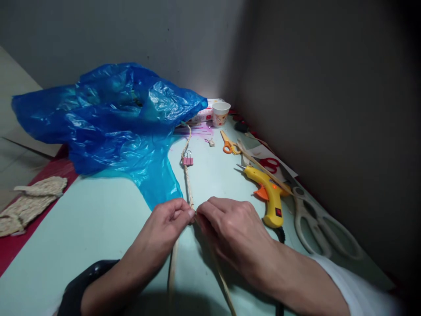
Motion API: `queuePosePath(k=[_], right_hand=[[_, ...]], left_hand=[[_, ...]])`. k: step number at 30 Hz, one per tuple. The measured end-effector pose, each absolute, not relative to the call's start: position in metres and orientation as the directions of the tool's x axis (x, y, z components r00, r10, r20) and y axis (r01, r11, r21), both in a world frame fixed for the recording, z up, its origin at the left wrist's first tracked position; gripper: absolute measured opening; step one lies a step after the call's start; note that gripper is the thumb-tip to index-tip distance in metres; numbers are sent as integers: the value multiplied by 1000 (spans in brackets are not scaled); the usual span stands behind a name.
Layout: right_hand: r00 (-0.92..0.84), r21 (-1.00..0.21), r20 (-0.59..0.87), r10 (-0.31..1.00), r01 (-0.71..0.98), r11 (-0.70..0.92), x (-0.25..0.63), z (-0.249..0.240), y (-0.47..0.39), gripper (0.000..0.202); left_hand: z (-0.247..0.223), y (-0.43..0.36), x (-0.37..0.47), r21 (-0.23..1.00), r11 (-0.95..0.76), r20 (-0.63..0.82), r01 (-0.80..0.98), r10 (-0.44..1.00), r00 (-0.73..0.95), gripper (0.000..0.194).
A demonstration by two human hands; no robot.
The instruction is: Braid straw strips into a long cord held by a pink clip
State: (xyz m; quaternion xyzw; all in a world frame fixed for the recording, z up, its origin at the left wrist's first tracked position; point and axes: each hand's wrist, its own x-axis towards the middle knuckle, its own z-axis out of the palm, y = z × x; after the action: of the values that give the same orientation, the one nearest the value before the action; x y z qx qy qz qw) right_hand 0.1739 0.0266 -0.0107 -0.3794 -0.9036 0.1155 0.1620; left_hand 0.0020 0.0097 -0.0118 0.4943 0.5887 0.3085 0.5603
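Your left hand (173,217): thumb and finger pinched closed on near end of braided cord (187,184). Your right hand (230,230): fingers bent together just beside left ones; tips hidden, cannot tell their hold. Cord runs to far side, pink clip (187,161) on it. Two loose strands (173,264) extend near from under your hands. Blue bag (115,118) lies at left, yellow glue gun (272,195) at right.

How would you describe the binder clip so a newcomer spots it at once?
Find the big blue plastic bag. Along its right edge, a pale braided cord runs toward the camera. The binder clip sits on it partway along, the only pink, wire-handled thing on that cord.
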Motion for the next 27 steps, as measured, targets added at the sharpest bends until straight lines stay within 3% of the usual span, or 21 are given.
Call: queuePosePath(k=[8, 13, 15, 16, 18, 20, 22, 25, 27], right_hand=[[-670, -101, 530, 519, 558, 824, 161, -16, 14, 23], [-748, 86, 541, 384, 503, 860, 152, -24, 3, 18], [-774, 80, 508, 378, 480, 874, 154, -22, 5, 17], [-782, 32, 482, 395, 466, 884, 157, -18, 8, 16], [-761, -179, 429, 486, 456, 872, 165, -8, 18, 12], [-646, -482, 355, 676, 494, 724, 174, 2, 32, 16], [-548, -704, 209, 810, 491, 513, 179, 8, 44, 19], [-662, -909, -129, 739, 377, 179, 177, 4, 50, 23], [-717, -941, -214, 663, 335, 58, 171, -2, 48, 28]], left_hand=[[-12, 12, 6, 844, 534, -535, 36, 837, 118, 27], [-8, 10, 6, 805, 587, -574, -92, 808, 134, 30], [-8, 9, 5, 815, 572, -560, -93, 819, 126, 31], [-8, 9, 5, 822, 563, -551, -84, 825, 127, 30], [-8, 9, 5, 839, 541, -530, -54, 837, 136, 27], [-8, 9, 4, 853, 521, -511, -33, 847, 150, 24], [-8, 8, 4, 863, 504, -493, -27, 853, 167, 21], [-9, 8, 3, 881, 473, -461, -25, 868, 187, 18], [-10, 8, 2, 888, 460, -450, -6, 872, 194, 17]])
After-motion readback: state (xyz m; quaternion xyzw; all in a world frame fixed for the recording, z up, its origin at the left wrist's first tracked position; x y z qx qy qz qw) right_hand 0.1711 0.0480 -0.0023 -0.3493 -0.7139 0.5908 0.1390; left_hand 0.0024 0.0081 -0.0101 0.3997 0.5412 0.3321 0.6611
